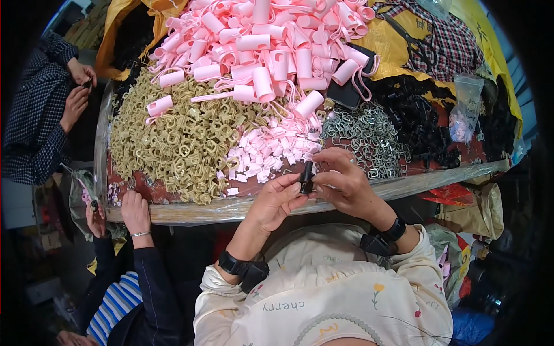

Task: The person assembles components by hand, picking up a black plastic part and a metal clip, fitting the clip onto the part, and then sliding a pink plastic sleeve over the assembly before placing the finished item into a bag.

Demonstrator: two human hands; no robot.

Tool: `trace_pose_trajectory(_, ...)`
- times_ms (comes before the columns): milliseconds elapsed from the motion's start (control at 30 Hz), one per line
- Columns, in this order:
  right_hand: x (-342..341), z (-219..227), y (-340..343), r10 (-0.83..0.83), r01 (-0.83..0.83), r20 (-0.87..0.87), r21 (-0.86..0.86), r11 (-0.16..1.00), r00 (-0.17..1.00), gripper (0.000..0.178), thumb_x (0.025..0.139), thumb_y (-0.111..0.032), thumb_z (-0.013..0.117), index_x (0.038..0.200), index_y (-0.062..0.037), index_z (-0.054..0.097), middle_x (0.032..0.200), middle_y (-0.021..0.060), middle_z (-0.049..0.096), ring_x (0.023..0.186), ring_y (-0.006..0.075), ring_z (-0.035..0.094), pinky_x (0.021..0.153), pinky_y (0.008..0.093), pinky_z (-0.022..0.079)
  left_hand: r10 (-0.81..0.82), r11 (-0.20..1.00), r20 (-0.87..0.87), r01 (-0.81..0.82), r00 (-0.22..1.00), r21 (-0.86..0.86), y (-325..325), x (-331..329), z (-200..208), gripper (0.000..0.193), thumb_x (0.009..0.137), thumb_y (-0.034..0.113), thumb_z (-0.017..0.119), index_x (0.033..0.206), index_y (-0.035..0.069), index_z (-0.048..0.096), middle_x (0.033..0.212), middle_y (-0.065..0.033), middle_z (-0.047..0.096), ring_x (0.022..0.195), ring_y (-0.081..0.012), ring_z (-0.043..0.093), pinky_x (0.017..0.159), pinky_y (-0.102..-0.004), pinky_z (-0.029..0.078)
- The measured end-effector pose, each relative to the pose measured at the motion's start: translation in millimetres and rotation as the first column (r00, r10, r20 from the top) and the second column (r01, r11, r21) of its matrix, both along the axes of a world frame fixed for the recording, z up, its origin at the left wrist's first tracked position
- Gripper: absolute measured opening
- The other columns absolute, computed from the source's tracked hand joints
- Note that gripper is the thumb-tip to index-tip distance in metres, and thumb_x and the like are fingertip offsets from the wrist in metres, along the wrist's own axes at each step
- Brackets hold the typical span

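Note:
Just above the table's near edge, a small dark cylindrical plastic piece (306,179) is held between both hands. My left hand (277,200) pinches its lower end between thumb and fingers. From the other side, the bent fingers of my right hand (346,183) close on it too. Small flat pale-pink pieces (265,151) lie in a heap just beyond my left hand. Past my right hand spreads a pile of silver metal rings (362,135). The exact kind of the dark piece cannot be made out.
Pink tubes with straps (254,43) are heaped at the back, beside gold-coloured hardware (179,132) at left. Black plastic parts (412,118), scissors (412,43) and a clear bag (465,109) lie right. Co-workers' hands (135,212) are at the left side.

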State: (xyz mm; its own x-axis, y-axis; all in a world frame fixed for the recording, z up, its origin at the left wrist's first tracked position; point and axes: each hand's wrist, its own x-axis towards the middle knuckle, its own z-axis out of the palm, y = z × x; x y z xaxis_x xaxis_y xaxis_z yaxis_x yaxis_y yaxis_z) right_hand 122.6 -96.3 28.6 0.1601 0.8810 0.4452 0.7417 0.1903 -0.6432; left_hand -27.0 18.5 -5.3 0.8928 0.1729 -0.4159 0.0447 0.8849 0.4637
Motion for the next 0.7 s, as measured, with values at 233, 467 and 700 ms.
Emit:
trace_pose_trajectory(233, -5, 5, -5, 0.058, -0.055, 0.052, -0.057, 0.997, 0.997, 0.027, 0.059, -0.005, 0.065, 0.084, -0.0089, 0.057, 0.111, 0.0126, 0.044, 0.102, 0.0305, 0.042, 0.084, 0.0376, 0.031, 0.044, 0.998, 0.016, -0.044, 0.999, -0.039, -5, -2, -4, 0.026, 0.08, 0.005, 0.053, 0.105, 0.0, 0.049, 0.097, -0.0083, 0.056, 0.084, -0.0173, 0.058, 0.074, -0.0257, 0.05)
trace_pose_trajectory(467, -15, -2, -10, 0.006, -0.003, 0.034, -0.092, 0.996, 0.999, 0.03, 0.059, -0.006, 0.065, 0.087, -0.0087, 0.056, 0.118, 0.0149, 0.038, 0.108, 0.0323, 0.036, 0.085, 0.0388, 0.029, 0.079, 0.997, 0.009, -0.079, 0.997, -0.011, -8, -3, -8, 0.024, 0.079, 0.004, 0.054, 0.102, 0.0, 0.049, 0.095, -0.0084, 0.056, 0.085, -0.0173, 0.058, 0.074, -0.0253, 0.05)
trace_pose_trajectory(700, -23, -18, -11, 0.01, -0.022, -0.192, -0.061, 0.998, 0.981, 0.031, 0.061, -0.006, 0.063, 0.09, -0.0033, 0.052, 0.121, 0.0191, 0.034, 0.109, 0.0351, 0.034, 0.087, 0.0407, 0.027, 0.043, 0.999, 0.005, -0.043, 0.999, 0.007, -12, -1, -7, 0.024, 0.079, 0.006, 0.054, 0.102, 0.0, 0.049, 0.094, -0.0089, 0.056, 0.085, -0.0185, 0.058, 0.074, -0.0265, 0.05)
